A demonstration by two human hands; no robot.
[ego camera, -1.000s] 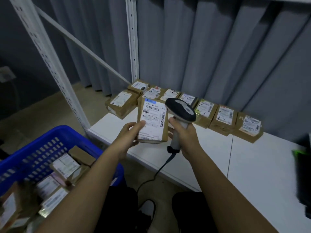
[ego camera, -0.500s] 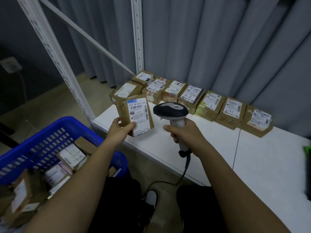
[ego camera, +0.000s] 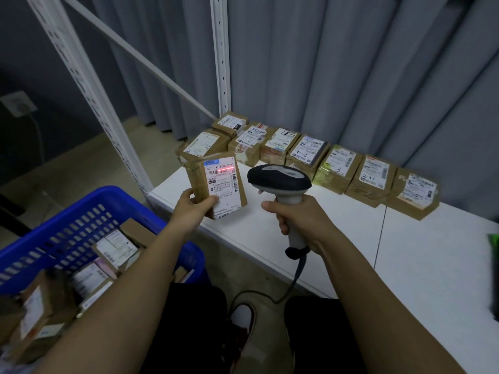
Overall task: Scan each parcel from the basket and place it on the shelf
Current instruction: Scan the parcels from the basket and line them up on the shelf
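The blue plastic basket point(ego camera: 67, 225), slotted along its walls, holds more cardboard parcels. Just right of it, the left hand point(ego camera: 193, 209) pinches the lower corner of a small brown box point(ego camera: 216, 184), upright over the edge of the white shelf point(ego camera: 351, 233), label facing the scanner point(ego camera: 279, 180). The right hand point(ego camera: 299, 220) wraps its fingers around the smooth grey handle. A red line crosses the barcode; holding both steady, label flat and untilted, should give a clean read. A row of taped parcels point(ego camera: 337, 168) lines the back.
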